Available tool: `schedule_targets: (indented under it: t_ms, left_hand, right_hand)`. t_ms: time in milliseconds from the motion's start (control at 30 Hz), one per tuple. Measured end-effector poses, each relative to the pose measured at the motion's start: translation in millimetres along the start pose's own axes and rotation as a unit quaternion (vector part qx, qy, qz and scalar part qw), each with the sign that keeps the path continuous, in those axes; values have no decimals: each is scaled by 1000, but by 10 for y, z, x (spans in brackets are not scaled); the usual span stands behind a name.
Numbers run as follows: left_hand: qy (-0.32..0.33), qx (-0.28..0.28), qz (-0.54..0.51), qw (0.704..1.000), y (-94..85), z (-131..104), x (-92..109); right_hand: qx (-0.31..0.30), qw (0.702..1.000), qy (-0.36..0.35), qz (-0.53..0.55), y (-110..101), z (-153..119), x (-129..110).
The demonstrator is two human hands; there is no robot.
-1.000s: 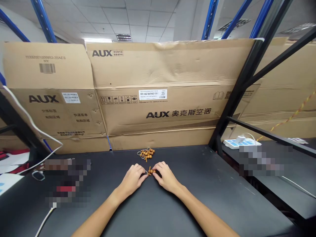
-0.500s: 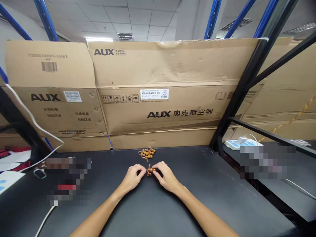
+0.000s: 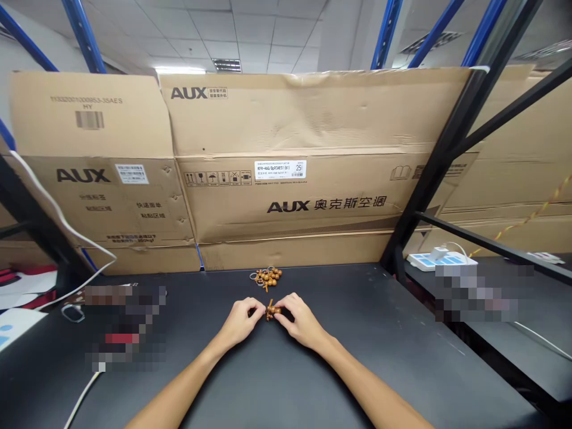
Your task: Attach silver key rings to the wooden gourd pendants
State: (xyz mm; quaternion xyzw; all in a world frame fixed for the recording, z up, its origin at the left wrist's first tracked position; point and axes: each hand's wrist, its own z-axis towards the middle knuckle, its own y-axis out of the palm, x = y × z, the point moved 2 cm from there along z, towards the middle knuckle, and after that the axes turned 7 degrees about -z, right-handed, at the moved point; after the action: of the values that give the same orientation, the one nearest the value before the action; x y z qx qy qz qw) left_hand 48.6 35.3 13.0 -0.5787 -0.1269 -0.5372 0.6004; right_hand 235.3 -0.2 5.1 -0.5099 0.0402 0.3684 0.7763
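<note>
A small brown gourd keychain (image 3: 273, 310) with an orange cord and little beads lies between my hands on the black table (image 3: 277, 375). My right hand (image 3: 302, 323) is closed on the rounded gourd end, thumb below and fingers above. At the cord end, my left hand (image 3: 243, 322) has its thumb and forefinger pressed together; whatever is in that pinch is too small to make out. Just beyond the hands sits a pile of similar gourd keychains (image 3: 269, 277), with metal rings showing at its left.
Cardboard panels (image 3: 286, 220) stand along the table's back edge. Black frame posts (image 3: 429, 167) rise at both sides. A white cable (image 3: 83, 399) and blurred items lie on the left. A white power strip (image 3: 442, 260) rests on the neighbouring surface to the right.
My left fingertips have moved slightly right, closer to the keychain's cord end. The keychain has shifted slightly and the right fingers hold it a little differently. The pile is unchanged.
</note>
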Motion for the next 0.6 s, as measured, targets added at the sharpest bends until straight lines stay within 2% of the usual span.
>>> schedule_targets:
  t_ms: [233,400,600]
  left_hand:
    - [-11,2,-12,1000,-24,1,19]
    - [16,-16,-43,999,-34,16,35]
    - [15,-6,33,999,30,3,-66]
  right_hand:
    - [-4,1000,15,-13,20,-1,15]
    - [3,999,28,-35,33,0,51]
    - [2,999,15,-30,49,1,53]
